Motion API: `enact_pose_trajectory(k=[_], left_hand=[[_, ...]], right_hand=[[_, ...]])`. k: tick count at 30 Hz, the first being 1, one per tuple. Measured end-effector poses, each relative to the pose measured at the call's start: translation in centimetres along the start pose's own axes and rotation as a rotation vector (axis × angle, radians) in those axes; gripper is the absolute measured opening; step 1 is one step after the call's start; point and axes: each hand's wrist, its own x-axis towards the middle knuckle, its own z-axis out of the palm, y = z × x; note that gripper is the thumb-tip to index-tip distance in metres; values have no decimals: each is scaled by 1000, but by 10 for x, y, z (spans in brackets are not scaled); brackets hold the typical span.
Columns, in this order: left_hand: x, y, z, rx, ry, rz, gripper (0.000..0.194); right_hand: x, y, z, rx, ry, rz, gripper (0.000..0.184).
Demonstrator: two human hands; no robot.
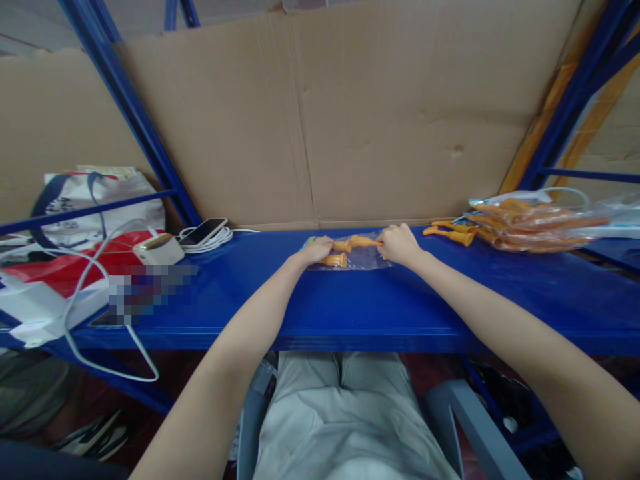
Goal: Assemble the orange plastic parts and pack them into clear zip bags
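A clear plastic bag (367, 261) lies flat on the blue shelf top in front of me, stretched between my two hands. Several orange, flared, funnel-like plastic pieces (334, 260) show in or on it. My left hand (318, 249) is closed over the bag's left end, where a bit of coloured print shows. At the right end, my right hand (400, 245) is closed in a fist on the bag; the narrow end of an orange piece (364, 241) reaches to its fingers. Exactly what lies inside that fist is hidden.
Right of my hands lie loose orange pieces (453, 232) and a fuller bag of them (535, 223). At left are a phone (203, 232), white cables, a power strip (35, 303) and a cloth bag (100, 207). A cardboard sheet (375, 120) stands behind; blue posts flank it.
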Motion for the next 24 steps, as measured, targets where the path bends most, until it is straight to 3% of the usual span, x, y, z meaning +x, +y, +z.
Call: enact_pose_trajectory(k=[8,18,21,24], left_hand=[[-3,6,2,-71,-1,18,44],[0,5,7,-386,78,-101,50],[2,7,10,-538,115,-159,49],[3,10,12,-668,135,-204,50]], right_hand=[[-1,-1,-3,-7,-29,4,32],[0,-9,1,60,-35,26,34],[5,-6,10,210,48,-15,26],[13,-1,26,499,165,-23,25]])
